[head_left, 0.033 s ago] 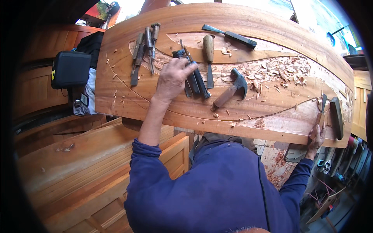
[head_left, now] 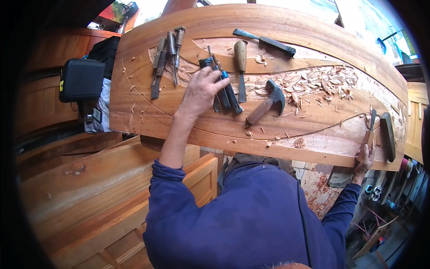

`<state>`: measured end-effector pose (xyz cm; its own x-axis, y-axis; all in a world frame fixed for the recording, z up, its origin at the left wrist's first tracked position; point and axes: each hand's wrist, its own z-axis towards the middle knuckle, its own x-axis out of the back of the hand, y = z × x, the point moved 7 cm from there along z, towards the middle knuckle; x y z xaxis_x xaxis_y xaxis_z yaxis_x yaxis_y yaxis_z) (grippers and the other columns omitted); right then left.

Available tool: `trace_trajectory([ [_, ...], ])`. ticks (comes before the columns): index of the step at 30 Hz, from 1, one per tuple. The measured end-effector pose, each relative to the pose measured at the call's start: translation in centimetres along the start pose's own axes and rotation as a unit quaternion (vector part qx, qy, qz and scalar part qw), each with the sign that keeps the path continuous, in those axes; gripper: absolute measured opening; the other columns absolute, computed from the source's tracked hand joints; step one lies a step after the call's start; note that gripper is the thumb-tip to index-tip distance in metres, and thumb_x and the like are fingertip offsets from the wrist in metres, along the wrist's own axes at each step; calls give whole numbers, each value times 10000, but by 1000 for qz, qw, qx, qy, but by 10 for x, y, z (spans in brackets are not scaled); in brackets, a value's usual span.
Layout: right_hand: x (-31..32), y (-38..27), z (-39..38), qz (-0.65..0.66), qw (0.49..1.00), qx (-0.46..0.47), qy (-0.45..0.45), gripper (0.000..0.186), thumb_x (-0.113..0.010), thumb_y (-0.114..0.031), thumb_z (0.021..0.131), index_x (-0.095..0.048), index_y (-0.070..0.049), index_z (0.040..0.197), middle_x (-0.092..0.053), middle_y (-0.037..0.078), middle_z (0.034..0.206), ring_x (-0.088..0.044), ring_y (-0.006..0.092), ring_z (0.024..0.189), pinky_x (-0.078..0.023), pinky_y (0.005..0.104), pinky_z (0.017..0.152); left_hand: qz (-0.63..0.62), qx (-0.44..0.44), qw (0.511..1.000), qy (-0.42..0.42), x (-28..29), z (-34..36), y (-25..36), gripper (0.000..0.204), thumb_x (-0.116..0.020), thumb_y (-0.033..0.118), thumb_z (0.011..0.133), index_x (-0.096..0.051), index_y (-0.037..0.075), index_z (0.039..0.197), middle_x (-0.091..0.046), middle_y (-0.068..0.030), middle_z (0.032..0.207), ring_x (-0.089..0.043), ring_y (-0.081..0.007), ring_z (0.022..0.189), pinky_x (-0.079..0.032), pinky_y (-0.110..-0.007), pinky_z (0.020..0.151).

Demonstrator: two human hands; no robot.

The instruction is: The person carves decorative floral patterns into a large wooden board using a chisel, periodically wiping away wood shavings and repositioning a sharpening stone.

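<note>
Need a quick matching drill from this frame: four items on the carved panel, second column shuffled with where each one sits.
Column one:
1. hammer
2. left hand
3. right hand
4. black-handled chisel

Column two:
A. at the panel's near right edge, on a chisel there
B. near the top edge, lying apart
C. on the dark-handled chisels in the middle
D. among wood chips, right of the middle chisels

Pairs: 1-D, 2-C, 3-A, 4-B
</note>
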<state>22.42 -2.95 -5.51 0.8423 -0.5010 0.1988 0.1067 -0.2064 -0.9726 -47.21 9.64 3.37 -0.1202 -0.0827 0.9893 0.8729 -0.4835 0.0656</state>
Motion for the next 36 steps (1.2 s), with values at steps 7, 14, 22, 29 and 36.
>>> trace_trajectory([
  [7, 1, 5, 3, 16, 1000, -1, -15, 511, -680, -197, 1048, -530, -113, 1530, -633, -6, 932, -598, 69, 699, -479, 205, 547, -16, -119, 993, 3, -2, 18, 21, 505, -727, 11, 842, -752, 279, 1269, -634, -68, 1393, -535, -316, 1416, -450, -482, 1203],
  [14, 4, 4, 2, 15, 1000, -7, -7, 512, -679, -200, 1050, -526, -107, 1529, -632, 2, 949, -593, 73, 699, -472, 204, 544, -28, -187, 981, -49, -2, 37, 33, 354, -696, 32, 856, -675, 135, 1194, -661, -25, 1253, -602, -263, 1256, -451, -429, 1195],
  [22, -6, -3, -1, 19, 1000, 9, -18, 527, -676, -193, 1049, -516, -94, 1541, -631, 2, 923, -579, 72, 681, -460, 207, 543, 79, -286, 955, 13, -14, 36, 14, 318, -655, 146, 911, -615, 142, 1226, -640, -37, 1215, -575, -234, 1334, -387, -413, 1260],
  [29, -3, 4, 2, 17, 999, 14, -24, 558, -685, -227, 1043, -511, -86, 1553, -620, -4, 924, -579, 71, 669, -467, 205, 536, 79, -261, 948, 163, 17, 21, 18, 337, -702, 143, 951, -535, 96, 1239, -617, -99, 1199, -651, -294, 1233, -553, -437, 1133],
  [36, -1, 1, 1, 11, 1000, 14, -11, 564, -693, -237, 1039, -512, -81, 1550, -628, -4, 917, -579, 74, 667, -465, 210, 536, 134, -30, 917, 374, 98, 61, -25, 263, -617, 149, 1034, -596, 77, 1287, -704, -135, 1036, -740, -327, 984, -620, -490, 622],
])
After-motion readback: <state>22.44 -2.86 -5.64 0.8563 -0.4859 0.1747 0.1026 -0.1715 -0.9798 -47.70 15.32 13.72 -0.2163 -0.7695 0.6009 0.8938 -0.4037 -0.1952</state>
